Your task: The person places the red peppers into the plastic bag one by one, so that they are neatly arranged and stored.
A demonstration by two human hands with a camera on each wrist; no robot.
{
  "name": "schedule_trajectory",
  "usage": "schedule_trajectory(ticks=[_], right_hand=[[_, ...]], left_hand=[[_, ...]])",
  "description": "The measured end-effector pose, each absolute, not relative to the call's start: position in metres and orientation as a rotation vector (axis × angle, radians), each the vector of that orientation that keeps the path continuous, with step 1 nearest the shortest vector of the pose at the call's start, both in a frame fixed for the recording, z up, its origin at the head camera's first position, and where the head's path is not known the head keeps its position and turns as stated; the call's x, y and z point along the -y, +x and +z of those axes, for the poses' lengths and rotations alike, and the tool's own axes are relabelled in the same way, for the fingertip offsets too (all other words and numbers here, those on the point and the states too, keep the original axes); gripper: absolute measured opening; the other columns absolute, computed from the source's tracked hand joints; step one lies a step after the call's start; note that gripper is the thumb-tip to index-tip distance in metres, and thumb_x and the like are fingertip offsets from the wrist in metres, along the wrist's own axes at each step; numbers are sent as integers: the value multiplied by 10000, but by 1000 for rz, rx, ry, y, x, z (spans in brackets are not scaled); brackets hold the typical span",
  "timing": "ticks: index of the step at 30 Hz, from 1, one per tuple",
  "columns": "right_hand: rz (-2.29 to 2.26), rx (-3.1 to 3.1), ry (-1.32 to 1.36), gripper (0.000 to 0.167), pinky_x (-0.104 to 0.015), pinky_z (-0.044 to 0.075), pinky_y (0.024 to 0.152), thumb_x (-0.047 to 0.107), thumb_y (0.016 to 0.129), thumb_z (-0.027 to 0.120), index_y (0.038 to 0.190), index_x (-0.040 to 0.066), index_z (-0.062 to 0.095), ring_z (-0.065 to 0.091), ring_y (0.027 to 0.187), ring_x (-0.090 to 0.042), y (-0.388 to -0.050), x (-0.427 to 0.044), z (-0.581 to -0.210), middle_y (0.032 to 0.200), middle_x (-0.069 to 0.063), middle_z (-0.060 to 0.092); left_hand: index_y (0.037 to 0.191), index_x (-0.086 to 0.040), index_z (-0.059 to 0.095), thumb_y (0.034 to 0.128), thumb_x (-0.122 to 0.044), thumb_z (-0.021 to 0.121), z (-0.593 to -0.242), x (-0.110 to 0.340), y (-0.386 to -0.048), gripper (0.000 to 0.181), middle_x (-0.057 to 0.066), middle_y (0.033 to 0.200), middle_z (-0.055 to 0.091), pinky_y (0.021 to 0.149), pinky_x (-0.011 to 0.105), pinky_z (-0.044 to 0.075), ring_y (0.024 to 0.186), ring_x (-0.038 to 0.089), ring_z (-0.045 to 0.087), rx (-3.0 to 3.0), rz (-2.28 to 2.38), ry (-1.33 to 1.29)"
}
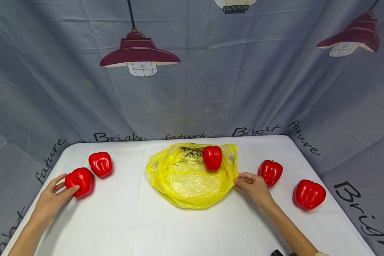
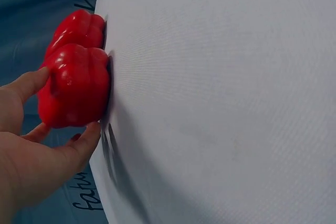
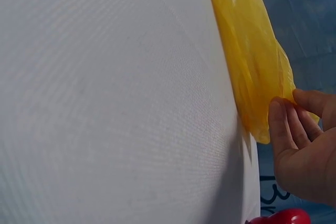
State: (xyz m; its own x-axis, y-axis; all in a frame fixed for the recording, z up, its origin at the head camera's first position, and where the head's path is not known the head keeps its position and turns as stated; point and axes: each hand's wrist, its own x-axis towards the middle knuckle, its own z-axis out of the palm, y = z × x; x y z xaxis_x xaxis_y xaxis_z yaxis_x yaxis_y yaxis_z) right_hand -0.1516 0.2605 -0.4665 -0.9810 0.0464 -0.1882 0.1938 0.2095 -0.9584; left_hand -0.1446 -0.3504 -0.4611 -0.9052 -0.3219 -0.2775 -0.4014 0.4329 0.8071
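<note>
At the table's left side the left hand [image 1: 52, 198] holds a red bell pepper [image 1: 84, 182] between thumb and fingers; the left wrist view shows the thumb on one side of this pepper [image 2: 76, 87] and fingertips at the other. A yellow plastic bag [image 1: 192, 199] lies spread with its mouth open mid-table, one red pepper [image 1: 212, 158] on its far right part. The right hand [image 1: 256, 188] pinches the bag's right edge; in the right wrist view, thumb and fingertips meet on the yellow plastic [image 3: 254, 61].
Another red pepper [image 1: 101, 164] sits just behind the held one. Two more peppers are on the right, one [image 1: 270, 172] close to the right hand and one [image 1: 308, 195] near the right table edge. A dark object [image 1: 277, 252] shows at the bottom edge. Grey printed curtains surround the white table.
</note>
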Motion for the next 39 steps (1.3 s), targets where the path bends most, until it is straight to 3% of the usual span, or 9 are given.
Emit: schedule_trajectory(ticks=[8,14,21,28,36,39], right_hand=[[-1906,-2336,216,355,-332,566,846,82,947,692,1221,-129,609,705,919,-188,-152,-261,-468,1032,-156,712],[-1921,-2324,207,342,-334,568,842,70,943,693,1206,-134,613,706,906,-181,-152,-260,-468,1018,-149,713],[-1914,-2334,200,340,-334,568,844,79,943,697,1204,-125,620,706,913,-192,-153,-260,-468,1029,-161,712],[-1913,-2336,205,353,-330,568,843,82,942,698,1215,-126,616,705,917,-193,-153,-259,-466,1031,-161,710],[-1903,-2339,220,340,-339,565,850,78,946,691,1209,-124,618,705,918,-206,-152,-259,-466,1018,-148,713],[-1903,-2342,222,342,-331,567,844,77,947,689,1212,-127,614,706,911,-196,-151,-259,-466,1014,-145,713]], left_hand=[[1592,-44,50,987,-361,624,-463,351,-146,893,376,1553,136,889,453,460,1348,531,306,-2554,1538,-708],[1591,-50,50,971,-368,648,-466,352,-146,918,379,1526,176,773,308,579,1325,519,333,-2504,1611,-721],[1596,-77,32,961,-373,667,-468,355,-146,945,382,1546,140,818,345,539,1346,517,322,-2456,1665,-729],[1606,-122,63,947,-377,685,-468,358,-142,942,361,1550,162,733,252,577,1342,500,319,-2450,1710,-778],[1613,-192,125,954,-386,673,-447,348,-139,878,342,1535,229,643,140,541,1299,503,329,-2594,1672,-717],[1608,-215,159,954,-383,678,-436,337,-139,851,338,1526,248,670,120,528,1242,404,410,-2637,1684,-617]])
